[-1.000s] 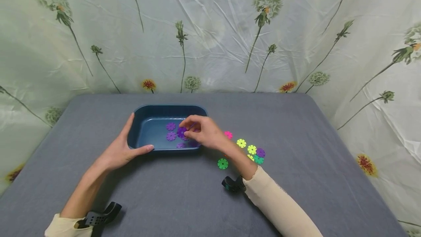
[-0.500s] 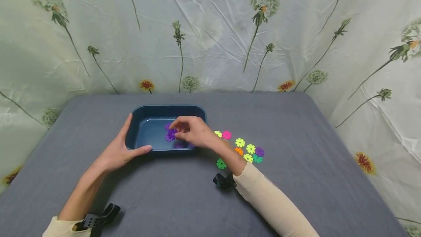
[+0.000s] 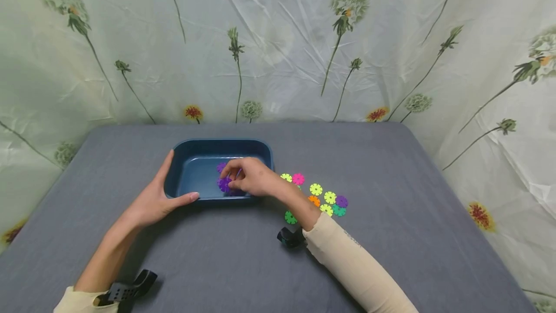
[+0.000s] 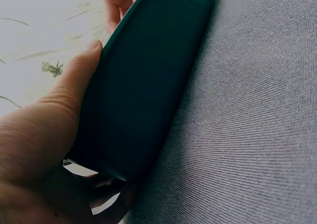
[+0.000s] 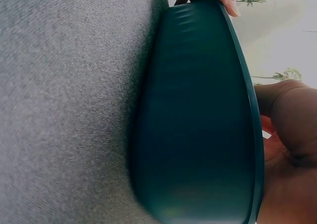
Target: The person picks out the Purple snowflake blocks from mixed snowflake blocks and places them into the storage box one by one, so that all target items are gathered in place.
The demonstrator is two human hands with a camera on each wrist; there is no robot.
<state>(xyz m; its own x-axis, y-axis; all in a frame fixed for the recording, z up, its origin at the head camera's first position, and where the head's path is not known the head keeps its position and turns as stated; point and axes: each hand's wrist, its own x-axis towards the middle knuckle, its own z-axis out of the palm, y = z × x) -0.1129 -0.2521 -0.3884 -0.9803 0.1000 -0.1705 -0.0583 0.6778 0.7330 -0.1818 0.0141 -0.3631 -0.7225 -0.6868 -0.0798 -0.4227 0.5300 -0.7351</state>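
A dark blue plastic tub (image 3: 191, 147) stands on the grey cloth, with several purple notched discs, like interlocking building discs, inside. My left hand (image 3: 153, 199) holds the tub's near left corner, thumb on the front rim and fingers along the left end. Inside the tub, my right hand (image 3: 254, 176) pinches a purple notched disc (image 3: 224, 185) between thumb and fingers, low over the floor. Just behind it lies another purple disc (image 3: 221, 167); the right hand hides part of the tub's contents. In the right wrist view, the tub's outer wall (image 5: 198, 110) hides the fingertips.
Right of the tub, loose notched discs lie on the cloth: a pink disc (image 3: 298, 178), an orange disc (image 3: 314, 201), a purple disc (image 3: 341, 201), plus yellow ones (image 3: 316, 189) and green ones (image 3: 290, 217). A flower-printed curtain (image 3: 286, 62) hangs behind the table.
My right hand has moved left and slightly toward me inside the tub, carrying the purple disc. My left hand has kept its hold on the tub's corner.
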